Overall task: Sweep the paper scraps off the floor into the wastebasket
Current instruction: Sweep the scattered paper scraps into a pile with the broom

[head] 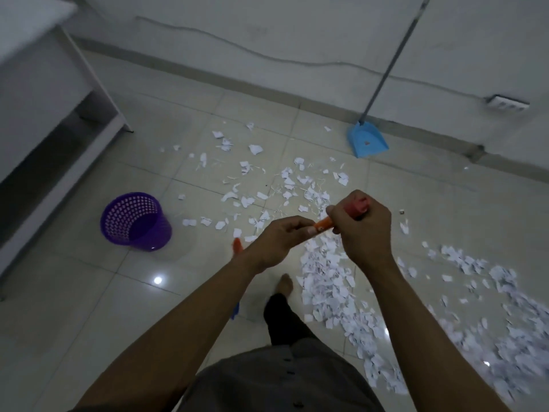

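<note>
A white desk (44,84) is seen at ten o'clock. A purple perforated plastic wastebasket (136,221) is stood upright on the pale tiled floor (74,292) at nine o'clock of the hands, well apart from them. The left grip (276,239) is closed round a thin orange broom handle (322,225). The right grip (364,230) is clamped round the same handle just below its red end cap (360,204). A blue plastic dustpan (368,141) with a long grey handle is leant against the wall (267,31) at one o'clock. White torn paper scraps (505,337) are strewn over the floor from twelve o'clock to a dense heap at four o'clock.
</note>
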